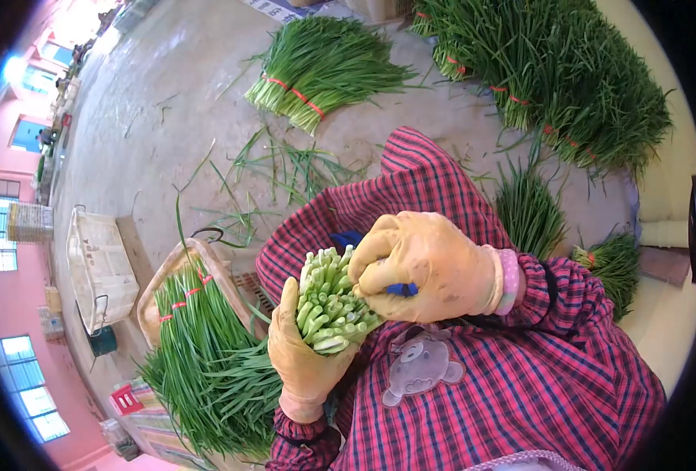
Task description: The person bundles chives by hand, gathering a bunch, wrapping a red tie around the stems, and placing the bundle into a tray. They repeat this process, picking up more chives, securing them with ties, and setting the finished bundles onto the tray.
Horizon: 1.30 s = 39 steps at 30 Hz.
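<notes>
One chive bundle [330, 302], cut ends up toward the camera, gripped by left hand [305, 353]; right hand [422, 267] clamps its top

Your one head camera looks steeply down over your chest, very close on your left hand [305, 357] and right hand [418, 267]. Beyond them the fisheye view takes in the concrete floor [167, 102].

A basket [156, 286] of tied chives [206, 353] sits left of the held bunch [330, 302].
</notes>
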Available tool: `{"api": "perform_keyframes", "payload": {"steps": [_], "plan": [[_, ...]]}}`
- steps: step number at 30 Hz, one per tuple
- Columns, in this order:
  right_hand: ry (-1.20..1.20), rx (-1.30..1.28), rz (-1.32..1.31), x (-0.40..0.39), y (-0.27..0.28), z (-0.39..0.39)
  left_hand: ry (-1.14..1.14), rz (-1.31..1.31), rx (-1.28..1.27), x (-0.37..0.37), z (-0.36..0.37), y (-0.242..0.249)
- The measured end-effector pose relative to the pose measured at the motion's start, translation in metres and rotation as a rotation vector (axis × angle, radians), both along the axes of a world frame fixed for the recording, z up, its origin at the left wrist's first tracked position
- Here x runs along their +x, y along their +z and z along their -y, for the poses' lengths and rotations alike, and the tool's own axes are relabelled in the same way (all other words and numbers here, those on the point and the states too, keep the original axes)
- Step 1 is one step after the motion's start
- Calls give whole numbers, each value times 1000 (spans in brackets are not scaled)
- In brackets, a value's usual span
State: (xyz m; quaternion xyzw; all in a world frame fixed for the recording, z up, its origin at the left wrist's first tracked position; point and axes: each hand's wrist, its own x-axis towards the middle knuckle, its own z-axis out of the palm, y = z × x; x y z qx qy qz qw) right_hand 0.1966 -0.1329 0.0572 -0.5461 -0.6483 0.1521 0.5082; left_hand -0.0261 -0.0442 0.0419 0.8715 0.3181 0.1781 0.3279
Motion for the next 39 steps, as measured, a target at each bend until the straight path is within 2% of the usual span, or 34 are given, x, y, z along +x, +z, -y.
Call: {"api": "perform_keyframes", "payload": {"steps": [4,8,10,12,13,15,17,18,19,22,27,29,30,32,34,36,38,39], "plan": [[-29,22,-24,30,18,7,35,24,-60,-4,0,-3],[-165,0,82,85,50,25,27,58,-49,-7,0,-4],[-263,47,-81,120,59,33,18,77,-50,-7,0,-5],[-498,156,-101,166,68,45,25,37,-26,-6,-1,-1],[-498,160,-96,164,78,43,24,43,-23,-6,0,-3],[-876,212,-327,153,96,32,39,66,-34,-7,0,-8],[-625,213,-87,144,79,20,39,72,-38,-7,0,-7],[-365,140,149,136,72,12,44,75,-47,-7,0,-6],[-117,56,-204,106,66,2,45,71,-45,-7,1,-6],[234,-16,-251,34,23,-18,46,100,6,-8,2,-4],[208,-100,-155,-1,5,-11,45,133,-38,-12,2,-8],[118,-13,110,3,9,-8,46,145,-41,-10,2,-8],[114,-17,113,3,12,-7,41,121,-31,-8,2,-7],[-4,66,419,0,18,-5,32,99,-23,-6,1,-8],[-33,117,410,-8,9,-6,45,129,-83,-9,0,-9],[-78,154,243,-18,3,-6,50,152,-110,-11,-1,-12],[-78,71,187,-19,5,-3,28,184,-133,-13,-2,-12],[-40,-16,27,-19,3,-2,26,181,-134,-13,-2,-15]]}}
